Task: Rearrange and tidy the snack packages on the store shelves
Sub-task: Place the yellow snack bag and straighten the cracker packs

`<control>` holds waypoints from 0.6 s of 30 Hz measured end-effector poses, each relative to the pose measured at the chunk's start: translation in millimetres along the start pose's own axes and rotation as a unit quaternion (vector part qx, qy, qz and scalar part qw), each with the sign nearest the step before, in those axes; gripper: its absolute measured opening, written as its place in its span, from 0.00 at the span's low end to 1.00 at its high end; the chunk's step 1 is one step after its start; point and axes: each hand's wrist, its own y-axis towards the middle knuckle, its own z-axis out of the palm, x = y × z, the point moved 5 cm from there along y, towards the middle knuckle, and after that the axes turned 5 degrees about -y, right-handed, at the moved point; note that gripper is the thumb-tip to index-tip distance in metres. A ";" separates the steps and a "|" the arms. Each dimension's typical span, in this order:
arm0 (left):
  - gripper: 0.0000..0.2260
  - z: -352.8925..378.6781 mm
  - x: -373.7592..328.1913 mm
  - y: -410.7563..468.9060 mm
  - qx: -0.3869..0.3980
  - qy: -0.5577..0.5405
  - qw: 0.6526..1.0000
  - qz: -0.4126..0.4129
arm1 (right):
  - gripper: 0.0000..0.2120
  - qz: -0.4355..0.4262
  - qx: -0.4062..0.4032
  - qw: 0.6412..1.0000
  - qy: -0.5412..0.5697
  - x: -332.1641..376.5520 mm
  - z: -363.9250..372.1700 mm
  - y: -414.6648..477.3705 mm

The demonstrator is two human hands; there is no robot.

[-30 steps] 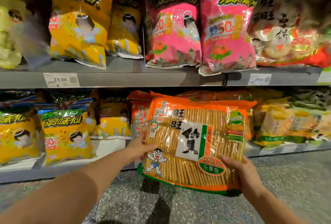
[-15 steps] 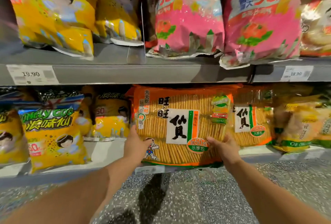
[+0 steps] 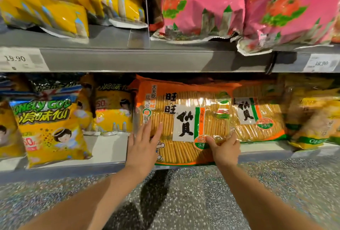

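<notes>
A large orange rice-cracker pack [image 3: 185, 119] stands upright on the lower shelf [image 3: 108, 149], its bottom edge at the shelf's front lip. My left hand [image 3: 144, 145] lies flat against the pack's lower left face, fingers spread. My right hand [image 3: 223, 149] grips the pack's lower right corner, thumb on the front. A second identical orange pack [image 3: 257, 119] stands just to its right, partly behind it.
Yellow snack bags [image 3: 49, 128] fill the lower shelf to the left, with a bare strip of shelf between them and the orange pack. More yellowish bags [image 3: 312, 115] sit at the right. The upper shelf [image 3: 128, 60] carries yellow bags [image 3: 55, 9] and pink bags [image 3: 202, 5]. Speckled floor below.
The orange pack went from held out in front of the shelf to standing on the lower shelf. My left hand shifted from its edge to flat on its front; the view moved closer.
</notes>
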 end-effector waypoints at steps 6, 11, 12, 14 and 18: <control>0.37 6.6 5.6 -7.6 0.061 -0.006 0.998 -0.016 | 0.57 0.005 0.029 0.999 0.020 -14.4 10.7 -2.1; 0.38 7.7 4.0 -7.7 0.071 0.020 0.997 -0.024 | 0.43 0.017 0.053 0.998 0.030 -12.5 5.2 2.2; 0.39 7.7 5.4 -6.4 0.072 0.021 0.997 -0.024 | 0.39 0.023 0.059 0.997 0.046 -11.7 3.0 4.2; 0.40 7.6 7.3 -3.9 0.079 0.028 0.996 -0.021 | 0.36 0.040 0.072 0.994 0.073 -11.8 -0.1 9.2; 0.45 2.4 11.4 6.1 0.076 0.019 0.996 -0.039 | 0.22 0.037 0.091 0.990 0.098 -8.7 -3.3 14.0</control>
